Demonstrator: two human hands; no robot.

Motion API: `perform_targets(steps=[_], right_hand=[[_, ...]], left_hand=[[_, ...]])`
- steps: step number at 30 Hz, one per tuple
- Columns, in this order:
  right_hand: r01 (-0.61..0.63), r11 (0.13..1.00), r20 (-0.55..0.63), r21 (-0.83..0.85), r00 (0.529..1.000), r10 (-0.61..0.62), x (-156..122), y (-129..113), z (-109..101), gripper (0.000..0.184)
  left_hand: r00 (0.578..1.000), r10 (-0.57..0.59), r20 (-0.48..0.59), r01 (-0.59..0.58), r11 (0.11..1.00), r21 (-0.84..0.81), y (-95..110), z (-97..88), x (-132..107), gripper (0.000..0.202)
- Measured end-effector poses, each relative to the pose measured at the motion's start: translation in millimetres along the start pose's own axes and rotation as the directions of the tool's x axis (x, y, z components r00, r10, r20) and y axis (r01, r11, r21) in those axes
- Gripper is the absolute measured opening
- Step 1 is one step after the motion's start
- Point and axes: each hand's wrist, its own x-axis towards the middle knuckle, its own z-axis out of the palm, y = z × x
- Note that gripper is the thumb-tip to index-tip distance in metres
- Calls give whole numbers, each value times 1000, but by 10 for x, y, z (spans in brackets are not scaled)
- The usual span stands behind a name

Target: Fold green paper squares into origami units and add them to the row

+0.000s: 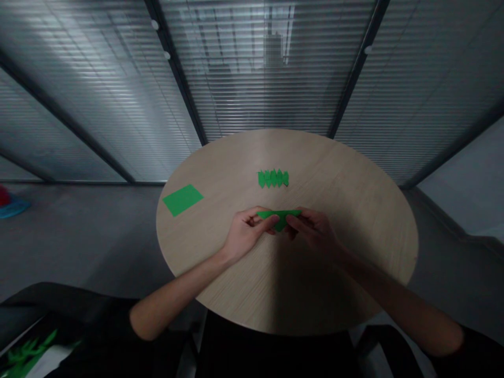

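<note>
Green folded paper [281,220] at frame center, stretched between both hands. Left hand [244,232] pinches its left end, thumb on near face; right hand [317,228] pinches right end likewise. Point faces down between thumbs. Green sheet [183,200] lies left of center.

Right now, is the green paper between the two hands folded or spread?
Folded: the held green paper forms a triangle, unlike the flat four-sided sheet on the table.
</note>
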Motion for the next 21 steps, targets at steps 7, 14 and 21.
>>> perform_targets(steps=[7, 14, 21], right_hand=[[-2, 1000, 16, -3, 1000, 2, 4, 1, -3, 37], [-5, 1000, 7, 10, 1000, 5, 12, 1, -17, 40], [-8, 1000, 8, -1, 1000, 8, 6, 8, -19, 39]], left_hand=[[1000, 2, -1, -1, 997, 73, 50, -18, 1, 25], [1000, -21, 3, 20, 999, 46, 50, -13, 6, 21], [999, -40, 2, 40, 998, 57, 27, -18, 6, 24]])
